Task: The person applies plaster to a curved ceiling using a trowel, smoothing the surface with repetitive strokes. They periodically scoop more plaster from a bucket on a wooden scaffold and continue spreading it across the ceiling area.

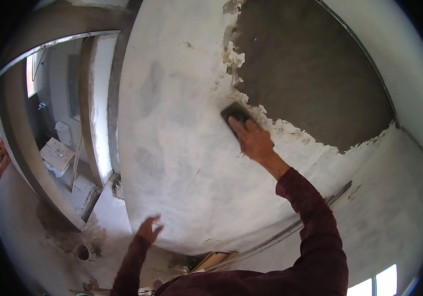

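Observation:
My right hand [256, 140] is closed on a dark, rectangular hand float [230, 112], which lies against the wall. Around it spreads whitish plaster [186, 133], smeared with grey patches. The float is beside the ragged, flaking edge [275, 124] where the plaster meets a bare brown-grey area [310, 74]. Lower left, my left hand [149, 230] hangs away from the wall with thumb and fingers apart, and I see nothing in it. Dark red sleeves cover both my arms.
To the left, a doorway [90, 98] opens on a room with a toilet and a board [57, 154] on top. Long thin bars [280, 236] lean low on the right. Wood pieces [211, 260] lie on the floor near a round pipe opening [82, 251].

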The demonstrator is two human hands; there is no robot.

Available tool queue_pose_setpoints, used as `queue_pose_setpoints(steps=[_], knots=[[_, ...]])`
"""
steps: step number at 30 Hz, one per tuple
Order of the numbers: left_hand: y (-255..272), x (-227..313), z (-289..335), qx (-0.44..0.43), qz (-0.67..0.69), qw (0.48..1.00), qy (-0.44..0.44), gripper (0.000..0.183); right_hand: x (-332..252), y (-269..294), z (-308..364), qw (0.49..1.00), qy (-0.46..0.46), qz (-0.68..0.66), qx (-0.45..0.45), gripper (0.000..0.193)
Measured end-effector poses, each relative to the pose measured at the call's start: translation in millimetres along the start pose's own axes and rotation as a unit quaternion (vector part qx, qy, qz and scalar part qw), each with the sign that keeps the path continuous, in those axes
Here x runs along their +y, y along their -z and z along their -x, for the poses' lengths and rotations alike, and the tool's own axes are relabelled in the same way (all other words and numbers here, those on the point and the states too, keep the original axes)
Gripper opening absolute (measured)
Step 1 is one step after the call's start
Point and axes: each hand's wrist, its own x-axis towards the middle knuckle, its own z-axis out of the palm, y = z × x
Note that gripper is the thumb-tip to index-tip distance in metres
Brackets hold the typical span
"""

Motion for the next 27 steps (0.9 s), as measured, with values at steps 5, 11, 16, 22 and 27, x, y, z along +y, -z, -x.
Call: queue_pose_setpoints(steps=[5,11,16,22,27], knots=[[45.4,136.6,-213.4,0.264,-0.084,0.931,-0.239,0.055,51.8,18.5,-84.8,0.992,-0.042,0.060,0.103,0.058],[33.3,221.1,-357.1,0.340,-0.084,0.899,-0.262,0.070,45.3,60.9,-140.8,0.990,-0.107,0.050,0.075,0.046],[1.9,213.9,-378.1,0.336,-0.144,0.902,-0.229,0.092,41.1,26.7,-55.8,0.991,0.018,0.105,0.076,0.060],[0.5,209.0,-389.3,0.361,-0.138,0.884,-0.264,0.086,70.6,64.8,-174.9,0.979,-0.047,0.143,0.139,0.046],[9.8,200.3,-387.6,0.337,-0.150,0.901,-0.230,0.086,36.4,7.1,-47.6,0.986,0.040,0.136,0.087,0.059]])
